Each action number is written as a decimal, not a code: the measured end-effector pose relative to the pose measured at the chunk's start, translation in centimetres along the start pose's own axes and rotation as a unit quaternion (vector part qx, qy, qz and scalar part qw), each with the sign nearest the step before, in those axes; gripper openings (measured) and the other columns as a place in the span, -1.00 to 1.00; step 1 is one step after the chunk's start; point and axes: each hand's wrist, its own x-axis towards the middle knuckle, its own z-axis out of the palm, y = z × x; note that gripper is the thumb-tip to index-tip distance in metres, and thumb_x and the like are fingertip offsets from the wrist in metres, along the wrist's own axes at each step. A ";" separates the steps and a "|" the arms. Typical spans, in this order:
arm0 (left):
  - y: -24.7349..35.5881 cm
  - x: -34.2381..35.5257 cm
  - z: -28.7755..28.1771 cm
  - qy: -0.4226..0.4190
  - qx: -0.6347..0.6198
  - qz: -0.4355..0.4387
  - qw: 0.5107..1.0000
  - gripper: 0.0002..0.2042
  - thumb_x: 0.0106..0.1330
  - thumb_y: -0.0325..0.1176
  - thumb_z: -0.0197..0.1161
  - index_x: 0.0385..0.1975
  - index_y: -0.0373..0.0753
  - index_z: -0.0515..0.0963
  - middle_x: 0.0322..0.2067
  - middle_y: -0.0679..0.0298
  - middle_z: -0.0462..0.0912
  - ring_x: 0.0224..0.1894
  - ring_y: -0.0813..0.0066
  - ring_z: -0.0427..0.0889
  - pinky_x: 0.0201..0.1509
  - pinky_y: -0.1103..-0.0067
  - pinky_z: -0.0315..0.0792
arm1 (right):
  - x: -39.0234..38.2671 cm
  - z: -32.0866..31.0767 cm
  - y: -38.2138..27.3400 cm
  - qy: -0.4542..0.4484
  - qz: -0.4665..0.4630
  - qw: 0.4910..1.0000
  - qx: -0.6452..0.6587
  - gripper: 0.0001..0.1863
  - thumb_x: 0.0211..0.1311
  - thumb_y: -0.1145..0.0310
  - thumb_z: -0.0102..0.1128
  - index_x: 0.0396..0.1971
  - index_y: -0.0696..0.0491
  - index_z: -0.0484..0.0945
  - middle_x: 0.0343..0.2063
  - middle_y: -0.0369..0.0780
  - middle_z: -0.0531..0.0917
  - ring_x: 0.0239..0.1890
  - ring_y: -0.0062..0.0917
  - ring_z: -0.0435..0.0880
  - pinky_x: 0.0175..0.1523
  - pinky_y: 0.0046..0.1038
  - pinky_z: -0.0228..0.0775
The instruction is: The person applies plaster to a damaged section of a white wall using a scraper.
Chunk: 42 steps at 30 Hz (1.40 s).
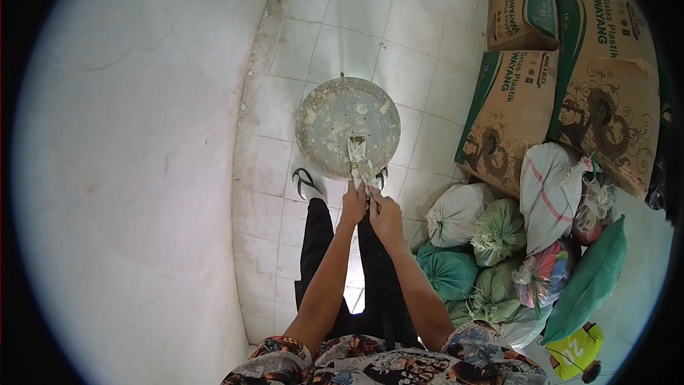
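Observation:
In front of my legs is a round grey top (328,121), like that of a stool, blotched with pale dried smears and pierced by a few small holes. Over its near edge, my left hand (353,204) is closed round the handle of a putty knife (357,150) whose blade is coated with whitish paste. Close beside it, my right hand (385,219) grips a second putty knife (367,170), also smeared white. The two tools meet or overlap near their blades; whether they touch cannot be made out.
A white wall (142,135) rises along the left, with crumbs at its foot on the tiled floor (420,43). Cardboard boxes (509,114) are stacked at the right. Nearer lie several tied sacks (459,214) and a green bag (591,281). My sandalled foot (307,187) stands beside the round top.

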 end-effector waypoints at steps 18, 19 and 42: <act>-3.3 0.6 1.2 0.011 -0.044 0.084 0.995 -0.59 0.32 -0.18 0.20 -0.05 -0.29 0.23 -0.32 -0.14 0.63 -0.21 -0.07 0.67 -0.27 0.28 0.48 | 2.8 -0.2 -3.0 0.000 0.057 0.997 0.051 -0.67 0.23 0.37 0.02 -0.07 0.14 0.60 -0.38 0.10 0.65 -0.28 0.01 0.64 -0.13 -0.14 0.50; -3.1 0.8 1.2 0.010 -0.043 0.085 0.995 -0.59 0.32 -0.18 0.20 -0.05 -0.29 0.23 -0.32 -0.14 0.63 -0.21 -0.07 0.67 -0.27 0.28 0.48 | 2.4 -0.2 -2.6 -0.013 0.065 0.997 0.048 -0.67 0.23 0.36 0.02 -0.07 0.13 0.60 -0.39 0.10 0.64 -0.29 0.02 0.64 -0.13 -0.13 0.49; -6.8 2.1 2.0 0.023 -0.003 0.162 0.987 -0.61 0.31 -0.17 0.17 -0.04 -0.24 0.23 -0.34 -0.04 0.63 -0.24 -0.07 0.66 -0.30 0.30 0.47 | 4.2 0.8 -4.1 0.000 -0.014 1.000 -0.015 -0.71 0.21 0.34 0.03 -0.12 0.04 0.62 -0.44 0.05 0.64 -0.34 -0.02 0.64 -0.19 -0.08 0.50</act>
